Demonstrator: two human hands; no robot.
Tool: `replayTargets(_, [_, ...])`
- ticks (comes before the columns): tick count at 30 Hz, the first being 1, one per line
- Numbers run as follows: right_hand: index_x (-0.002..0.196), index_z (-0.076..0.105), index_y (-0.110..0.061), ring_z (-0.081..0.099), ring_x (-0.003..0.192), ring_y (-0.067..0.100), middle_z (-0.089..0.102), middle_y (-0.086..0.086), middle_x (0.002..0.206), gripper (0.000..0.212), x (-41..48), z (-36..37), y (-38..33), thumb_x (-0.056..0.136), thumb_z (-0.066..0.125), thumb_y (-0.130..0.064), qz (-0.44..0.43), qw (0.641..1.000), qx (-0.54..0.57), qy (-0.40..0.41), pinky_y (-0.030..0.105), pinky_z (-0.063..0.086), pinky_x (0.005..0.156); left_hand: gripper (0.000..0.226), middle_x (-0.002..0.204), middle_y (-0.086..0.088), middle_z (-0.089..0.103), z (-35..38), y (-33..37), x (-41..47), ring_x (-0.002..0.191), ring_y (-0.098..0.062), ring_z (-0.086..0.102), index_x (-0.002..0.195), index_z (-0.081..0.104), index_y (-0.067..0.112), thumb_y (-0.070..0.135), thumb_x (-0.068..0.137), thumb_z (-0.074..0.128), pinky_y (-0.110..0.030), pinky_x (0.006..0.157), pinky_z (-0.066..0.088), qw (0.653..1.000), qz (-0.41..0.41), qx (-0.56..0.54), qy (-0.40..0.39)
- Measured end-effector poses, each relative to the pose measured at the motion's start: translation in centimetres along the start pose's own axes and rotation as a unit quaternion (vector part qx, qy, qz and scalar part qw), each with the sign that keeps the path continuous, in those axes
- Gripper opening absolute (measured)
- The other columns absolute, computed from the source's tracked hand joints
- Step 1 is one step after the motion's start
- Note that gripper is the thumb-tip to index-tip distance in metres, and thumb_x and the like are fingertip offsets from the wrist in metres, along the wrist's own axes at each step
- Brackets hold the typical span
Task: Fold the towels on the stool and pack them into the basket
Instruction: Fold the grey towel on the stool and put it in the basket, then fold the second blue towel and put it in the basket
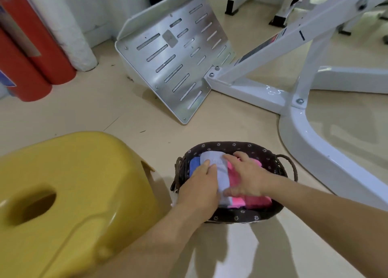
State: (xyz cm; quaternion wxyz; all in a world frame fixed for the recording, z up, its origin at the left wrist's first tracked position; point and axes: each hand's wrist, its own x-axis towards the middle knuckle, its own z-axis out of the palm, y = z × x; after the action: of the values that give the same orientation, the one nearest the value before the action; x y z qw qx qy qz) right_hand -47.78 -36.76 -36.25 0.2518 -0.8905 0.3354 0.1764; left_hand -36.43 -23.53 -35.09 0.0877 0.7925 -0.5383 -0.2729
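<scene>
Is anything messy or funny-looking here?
Nothing much. The towels sit folded side by side in the basket, and the left hand and right hand are on the pale towel. Only a few dark specks lie on the floor near the metal plate.

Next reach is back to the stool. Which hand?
Left, probably. The left hand, gripping the pale towel, is at the basket's left edge, beside the stool. The right hand lies flat across the pale and pink towels, farther off; it would have to cross over.
</scene>
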Motion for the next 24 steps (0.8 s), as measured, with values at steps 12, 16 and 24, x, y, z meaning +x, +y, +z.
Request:
replayTargets(12, [0.124, 0.057, -0.009, 0.060, 0.101, 0.030, 0.059, 0.014, 0.119, 0.035, -17.9, -9.7, -9.8, 0.090, 0.057, -0.012, 0.078, 0.979, 0.178, 0.055, 0.032, 0.046, 0.087, 0.022, 0.068, 0.002, 0.062, -11.8, 6.6, -19.0, 0.065, -0.009, 0.052, 0.078, 0.064, 0.026, 0.018, 0.095, 0.052, -0.025, 0.066, 0.041, 0.956, -0.115, -0.268, 0.042])
replayTargets(16, [0.113, 0.064, -0.022, 0.062, 0.083, 0.022, 0.065, 0.001, 0.099, 0.030, -26.3, -14.8, -12.4, 0.086, 0.059, -0.010, 0.101, 0.959, 0.258, 0.051, 0.030, 0.047, 0.078, 0.041, 0.067, 0.011, 0.061, -17.8, 9.8, -26.3, 0.068, -0.004, 0.058, 0.077, 0.054, 0.046, 0.008, 0.093, 0.052, -0.023, 0.072, 0.049, 0.938, -0.167, -0.292, 0.085])
replayTargets(24, [0.096, 0.066, -0.024, 0.068, 0.073, 0.015, 0.071, 0.006, 0.080, 0.022, -41.9, -28.8, -13.1, 0.088, 0.058, -0.006, 0.170, 0.890, 0.420, 0.055, 0.032, 0.050, 0.074, 0.037, 0.070, 0.011, 0.065, -30.3, 21.4, -32.6, 0.070, 0.004, 0.055, 0.081, 0.067, 0.033, 0.000, 0.090, 0.052, -0.008, 0.063, 0.040, 0.909, -0.203, -0.351, 0.096])
